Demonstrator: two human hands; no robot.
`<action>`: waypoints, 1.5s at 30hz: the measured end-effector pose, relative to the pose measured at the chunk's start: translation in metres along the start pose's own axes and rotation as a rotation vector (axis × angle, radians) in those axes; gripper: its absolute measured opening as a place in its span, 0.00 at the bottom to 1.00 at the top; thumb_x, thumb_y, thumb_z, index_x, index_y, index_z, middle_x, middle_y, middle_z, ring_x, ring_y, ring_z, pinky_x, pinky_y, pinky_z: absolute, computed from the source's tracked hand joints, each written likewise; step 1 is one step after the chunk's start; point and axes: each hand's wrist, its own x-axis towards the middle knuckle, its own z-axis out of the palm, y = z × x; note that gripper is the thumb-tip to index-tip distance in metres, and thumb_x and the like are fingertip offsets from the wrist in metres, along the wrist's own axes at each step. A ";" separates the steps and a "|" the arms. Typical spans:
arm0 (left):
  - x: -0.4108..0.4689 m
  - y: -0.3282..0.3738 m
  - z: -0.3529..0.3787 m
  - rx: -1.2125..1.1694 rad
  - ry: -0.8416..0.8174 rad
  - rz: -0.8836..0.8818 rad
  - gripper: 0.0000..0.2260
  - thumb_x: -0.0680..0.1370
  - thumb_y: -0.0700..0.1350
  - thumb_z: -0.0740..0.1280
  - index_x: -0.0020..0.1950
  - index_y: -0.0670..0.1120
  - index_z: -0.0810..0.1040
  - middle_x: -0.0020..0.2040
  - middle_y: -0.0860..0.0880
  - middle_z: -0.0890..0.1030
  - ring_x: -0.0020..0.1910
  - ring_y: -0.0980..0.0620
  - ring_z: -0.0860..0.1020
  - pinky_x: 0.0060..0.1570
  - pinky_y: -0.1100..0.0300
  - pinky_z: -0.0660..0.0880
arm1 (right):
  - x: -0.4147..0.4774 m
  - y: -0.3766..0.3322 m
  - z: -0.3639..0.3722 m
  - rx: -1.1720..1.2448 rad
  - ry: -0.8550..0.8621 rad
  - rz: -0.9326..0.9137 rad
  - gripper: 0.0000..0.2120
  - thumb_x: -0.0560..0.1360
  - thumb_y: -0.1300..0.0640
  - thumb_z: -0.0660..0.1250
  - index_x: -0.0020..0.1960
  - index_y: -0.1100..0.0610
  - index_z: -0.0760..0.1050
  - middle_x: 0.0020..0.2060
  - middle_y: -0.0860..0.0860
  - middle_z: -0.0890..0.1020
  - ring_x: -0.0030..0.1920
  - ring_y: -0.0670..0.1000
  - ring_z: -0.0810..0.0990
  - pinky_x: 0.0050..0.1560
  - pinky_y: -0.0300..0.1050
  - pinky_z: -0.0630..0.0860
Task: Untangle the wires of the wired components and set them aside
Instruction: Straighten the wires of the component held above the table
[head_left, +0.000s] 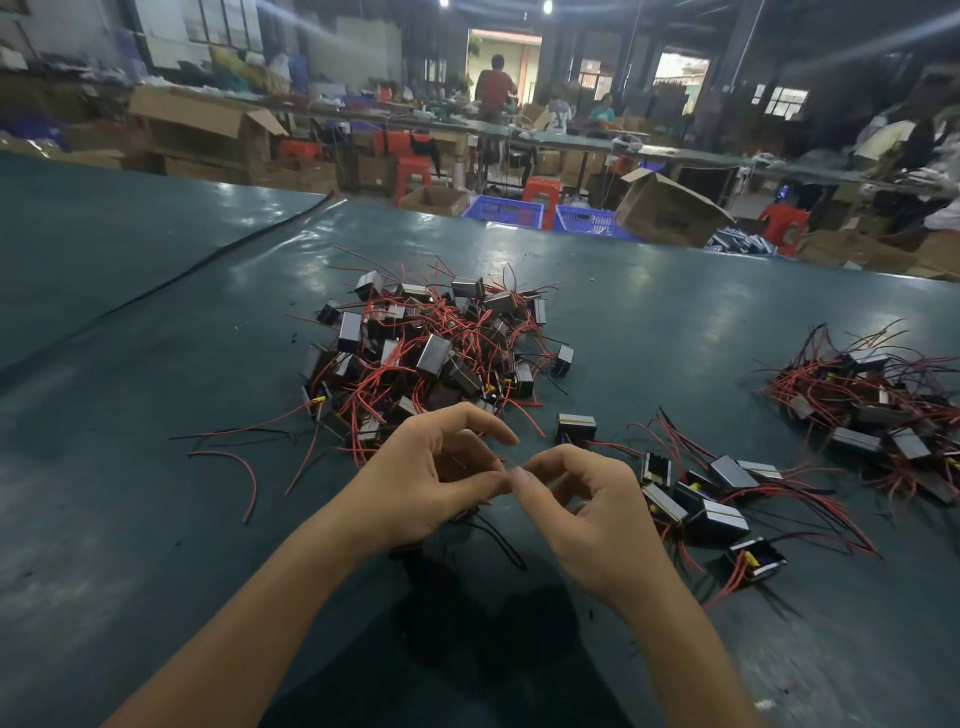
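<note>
Left hand (431, 483) curls round 1 part (465, 514), black wire (501, 543) dangling; right hand (587, 514) pinches beside it, at what I cannot tell. Tangled pile (426, 353) ahead; freed parts (701, 499) lie right, apart, likely to avoid re-snagging.

**Hands meet thumb to thumb**

Two bare forearms rise from the bottom edge and converge at lower centre of the frame. The left hand (426, 480) and right hand (592, 514) face each other, fingers curled, thumb tips touching between them. The left forefinger arches above. Whether they pinch anything cannot be told.
</note>
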 end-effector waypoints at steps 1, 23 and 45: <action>0.000 -0.001 0.002 0.055 0.013 0.020 0.12 0.74 0.39 0.74 0.54 0.51 0.78 0.41 0.47 0.84 0.41 0.48 0.83 0.42 0.61 0.78 | 0.000 0.000 0.000 -0.016 0.005 0.029 0.05 0.75 0.57 0.71 0.40 0.53 0.81 0.31 0.51 0.80 0.28 0.43 0.73 0.27 0.35 0.69; -0.002 -0.006 0.011 0.505 0.020 0.373 0.12 0.75 0.40 0.72 0.52 0.53 0.75 0.42 0.56 0.79 0.43 0.57 0.78 0.42 0.54 0.78 | 0.003 -0.013 0.003 0.101 -0.075 0.647 0.16 0.79 0.57 0.63 0.33 0.58 0.77 0.19 0.45 0.71 0.18 0.43 0.63 0.21 0.35 0.59; 0.001 -0.003 0.003 0.240 0.161 0.239 0.21 0.73 0.40 0.74 0.62 0.55 0.74 0.41 0.54 0.84 0.41 0.52 0.83 0.45 0.62 0.79 | 0.002 0.006 0.003 -0.103 0.052 -0.102 0.03 0.77 0.57 0.70 0.45 0.50 0.80 0.35 0.42 0.79 0.34 0.43 0.77 0.35 0.31 0.70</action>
